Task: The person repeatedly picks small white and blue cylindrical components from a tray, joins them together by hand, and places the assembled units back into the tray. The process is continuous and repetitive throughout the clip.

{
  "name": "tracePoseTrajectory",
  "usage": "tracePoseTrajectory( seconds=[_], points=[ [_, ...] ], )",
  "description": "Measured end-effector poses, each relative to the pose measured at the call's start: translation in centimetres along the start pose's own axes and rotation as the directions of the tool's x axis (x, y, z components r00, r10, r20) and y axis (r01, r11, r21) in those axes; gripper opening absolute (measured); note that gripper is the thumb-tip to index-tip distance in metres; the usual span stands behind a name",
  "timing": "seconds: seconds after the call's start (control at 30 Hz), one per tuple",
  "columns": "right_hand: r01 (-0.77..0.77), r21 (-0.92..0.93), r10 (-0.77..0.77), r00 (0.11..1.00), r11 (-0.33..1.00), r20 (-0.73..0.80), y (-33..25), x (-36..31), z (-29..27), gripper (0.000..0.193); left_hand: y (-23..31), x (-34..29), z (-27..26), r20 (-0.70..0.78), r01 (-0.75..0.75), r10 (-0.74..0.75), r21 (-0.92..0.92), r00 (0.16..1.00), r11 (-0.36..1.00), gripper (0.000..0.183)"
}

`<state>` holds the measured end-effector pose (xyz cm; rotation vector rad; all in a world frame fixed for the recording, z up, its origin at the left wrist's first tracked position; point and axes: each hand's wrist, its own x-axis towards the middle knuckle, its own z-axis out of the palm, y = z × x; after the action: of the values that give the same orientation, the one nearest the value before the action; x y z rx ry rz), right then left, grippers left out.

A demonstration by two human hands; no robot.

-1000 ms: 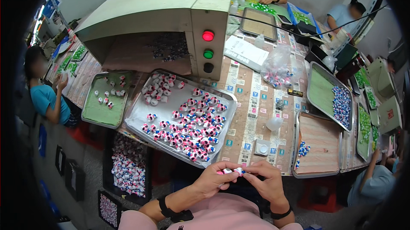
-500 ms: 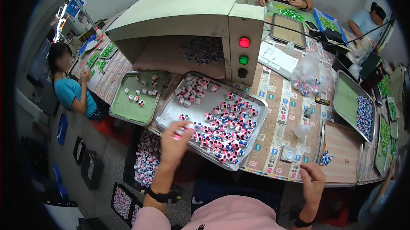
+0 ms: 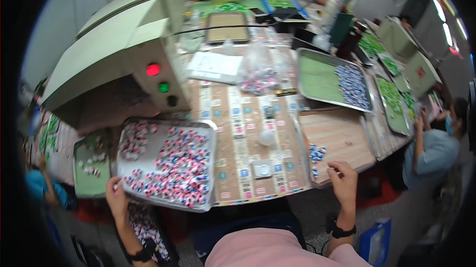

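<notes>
Assembly at the bench (image 3: 225, 143), seen from the room. Small pink, white and blue figures (image 3: 183, 173) crowd the white-lined tray (image 3: 148, 160), near left; smaller blue-and-white pieces (image 3: 317, 153) lie in the left part of the brown-lined tray (image 3: 342, 133), near right. The left hand (image 3: 117, 200) is at the near left corner of the white-lined tray, fingers bent; a pinkish spot shows at its fingertips, but whether it pinches a figure I cannot tell. The right hand (image 3: 344, 183) is just beside the blue-and-white pieces, fingers loosely curled, nothing visible between them. The step in hand appears to be a pause between two pieces of handwork; the next move seems to call for a light pinch on a single piece, sparing its neighbours.

Obscured: blur smears each figure's details; the hooded machine's (image 3: 119, 44) inside is dark; the left forearm partly covers the box of figures below.
</notes>
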<state>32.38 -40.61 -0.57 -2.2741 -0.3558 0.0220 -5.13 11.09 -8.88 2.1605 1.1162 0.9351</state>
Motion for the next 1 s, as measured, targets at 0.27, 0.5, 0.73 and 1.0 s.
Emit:
tracePoseTrajectory(
  seconds=[0.27,0.5,0.73,1.0],
  points=[
    [0.081,-0.108,-0.066,0.989,0.991,0.132,1.3,-0.9,1.0,0.016,15.3,-3.2,1.2,0.680,0.706,-0.195,-0.660,0.707,0.258,0.016],
    [-0.059,0.047,0.051,0.985,0.997,0.167,1.0,-0.1,1.6,0.019,20.8,-7.1,6.5,0.895,0.893,-0.001,-0.445,0.446,0.067,0.029],
    [-0.316,0.573,0.132,0.931,0.756,0.340,0.5,-0.5,1.9,0.019,24.7,-9.7,10.1,0.990,0.981,0.023,-0.133,0.138,-0.143,0.040],
    [-0.416,0.644,0.059,0.864,0.641,0.500,-4.0,-1.4,6.0,0.019,24.5,-10.8,11.7,0.976,0.982,0.146,-0.147,0.164,-0.122,0.021]
  ],
)
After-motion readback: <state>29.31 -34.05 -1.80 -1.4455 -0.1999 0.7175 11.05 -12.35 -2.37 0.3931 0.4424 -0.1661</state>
